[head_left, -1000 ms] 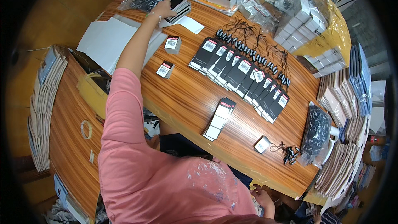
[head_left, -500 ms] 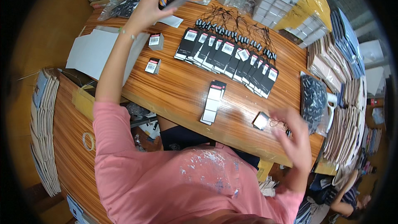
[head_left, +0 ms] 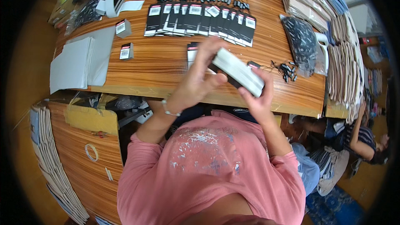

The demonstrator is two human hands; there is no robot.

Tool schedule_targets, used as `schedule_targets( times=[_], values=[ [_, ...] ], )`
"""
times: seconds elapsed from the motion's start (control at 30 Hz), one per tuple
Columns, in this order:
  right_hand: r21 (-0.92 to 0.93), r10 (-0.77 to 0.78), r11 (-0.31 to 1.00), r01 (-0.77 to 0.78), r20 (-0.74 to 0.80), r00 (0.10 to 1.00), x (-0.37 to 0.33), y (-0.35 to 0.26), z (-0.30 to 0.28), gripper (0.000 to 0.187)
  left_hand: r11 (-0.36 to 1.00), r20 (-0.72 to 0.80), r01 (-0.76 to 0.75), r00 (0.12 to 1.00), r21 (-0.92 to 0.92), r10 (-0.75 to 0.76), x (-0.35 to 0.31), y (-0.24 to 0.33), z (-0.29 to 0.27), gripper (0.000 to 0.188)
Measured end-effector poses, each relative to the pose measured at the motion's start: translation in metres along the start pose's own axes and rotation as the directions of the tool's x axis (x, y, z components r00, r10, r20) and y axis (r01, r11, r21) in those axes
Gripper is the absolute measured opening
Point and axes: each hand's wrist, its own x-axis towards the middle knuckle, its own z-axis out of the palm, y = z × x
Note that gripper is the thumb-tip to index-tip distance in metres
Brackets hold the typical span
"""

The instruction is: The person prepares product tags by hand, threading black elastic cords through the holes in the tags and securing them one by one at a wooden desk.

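Observation:
A thick stack of cards (head_left: 239, 71), dark on its side with pale edges facing up, is held above the table's front edge. My left hand (head_left: 203, 68) grips its left end, thumb at the near side. At the other end, the fingers and thumb of my right hand (head_left: 261, 96) close round the stack. Partly hidden behind my left hand lie black and white tags (head_left: 191, 51). Beyond my right hand is a small dark tag (head_left: 253, 64), beside a heap of black strings with small clips (head_left: 287, 71).
A fanned row of black hang tags (head_left: 194, 16) with strings spans the table's far side. Two small tag stacks (head_left: 126, 52) and white sheets (head_left: 71, 64) lie left. A bag of black pieces (head_left: 301, 43) and folded garments (head_left: 343, 71) sit right. Another person (head_left: 362, 141) is at far right.
My left hand has come back from the far left with the stack. My right hand has left the string heap and joined it on the stack. The view has shifted.

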Motion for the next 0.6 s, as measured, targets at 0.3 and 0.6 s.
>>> schedule_targets(
  times=[0.3, 0.6],
  values=[
    [-0.335, 0.03, 0.942, -0.021, 0.023, 0.999, -0.074, 0.045, 0.001, 0.059, 0.973, -0.144, 0.206, 0.971, 0.103, -0.19, -0.025, -0.08, 0.072, 0.027],
    [-0.398, 0.148, 0.915, -0.073, 0.162, 0.976, -0.08, 0.047, -0.005, 0.056, 0.951, -0.086, 0.27, 0.962, 0.149, -0.26, -0.03, -0.087, 0.068, 0.033]
  ],
)
